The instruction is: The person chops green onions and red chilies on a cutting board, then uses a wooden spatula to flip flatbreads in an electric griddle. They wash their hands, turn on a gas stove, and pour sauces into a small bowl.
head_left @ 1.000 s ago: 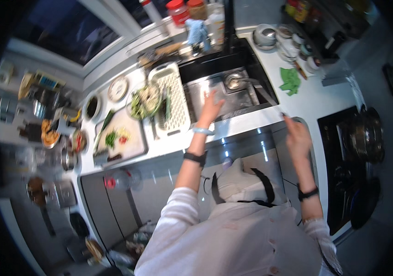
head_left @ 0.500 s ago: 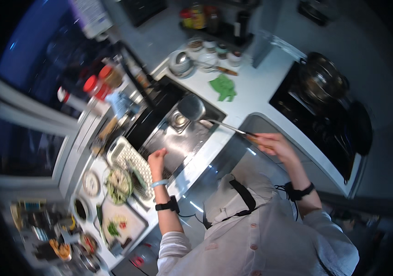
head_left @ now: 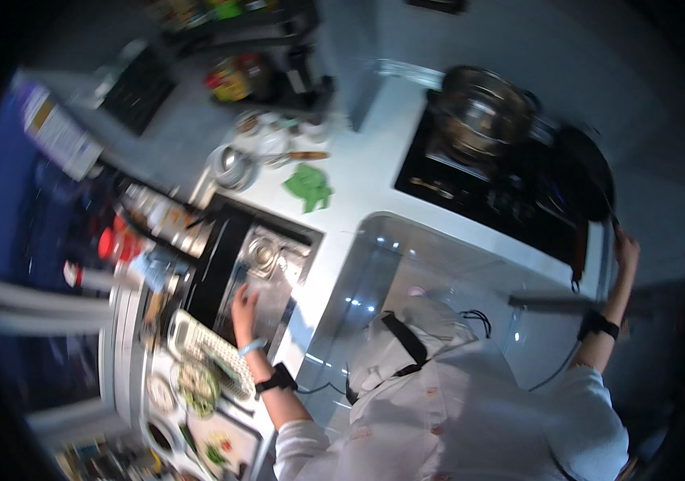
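Observation:
My right hand (head_left: 626, 252) has its fingers closed round the handle of the ladle, at the right end of the stove. The ladle's thin shaft (head_left: 605, 204) runs up toward a dark wok (head_left: 576, 156). I cannot make out the ladle's bowl against the dark metal. A reddish-brown handle (head_left: 579, 260) juts past the stove's front edge. Over the near left side of the steel sink (head_left: 266, 309), my left hand (head_left: 244, 313) holds nothing, its fingers loosely bent and apart.
A steel pot (head_left: 483, 112) stands on the black stove (head_left: 447, 180). Between stove and sink lies a green cloth (head_left: 308, 187). Left of the sink are a white drainer basket (head_left: 218, 353), a bowl of cut vegetables (head_left: 197, 386) and a cutting board (head_left: 238, 441). Jars line the window ledge.
My right hand has carried the ladle from above the sink over to the wok at the right. The view has swung right. My left hand stays by the sink.

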A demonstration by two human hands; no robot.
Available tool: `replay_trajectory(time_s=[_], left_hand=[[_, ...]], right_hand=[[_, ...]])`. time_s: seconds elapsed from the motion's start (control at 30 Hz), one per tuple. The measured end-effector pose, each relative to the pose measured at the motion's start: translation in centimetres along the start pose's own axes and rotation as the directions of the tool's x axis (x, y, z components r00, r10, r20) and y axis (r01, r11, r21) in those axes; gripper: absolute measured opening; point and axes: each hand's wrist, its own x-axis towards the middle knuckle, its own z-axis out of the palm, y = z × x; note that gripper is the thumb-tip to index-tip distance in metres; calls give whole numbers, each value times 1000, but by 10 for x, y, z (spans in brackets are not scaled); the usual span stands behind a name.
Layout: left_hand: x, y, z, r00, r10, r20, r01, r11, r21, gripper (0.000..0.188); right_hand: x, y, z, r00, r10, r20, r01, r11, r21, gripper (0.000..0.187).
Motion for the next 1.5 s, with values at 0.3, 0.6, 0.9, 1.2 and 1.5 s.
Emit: replay_trajectory(time_s=[0.3,0.6,0.9,1.2,1.5], left_hand=[[-28,129,24,944,155,-292,-167,986,-17,42],[44,164,57,928,111,-355,-66,988,136,47],[253,141,49,924,25,-381,29,990,137,53],[354,146,44,882,-196,-429,324,913,247,59],[388,133,46,883,-129,-452,336,846,415,34]], right_hand=[[138,106,98,961,26,276,-111,948,297,63],[166,93,107,962,46,270,128,797,-591,54],[-82,-204,178,719,-644,-261,600,765,-234,36],[-375,-380,593,76,-854,515,709,410,575,37],[-412,-407,705,131,-911,392,882,288,373,45]])
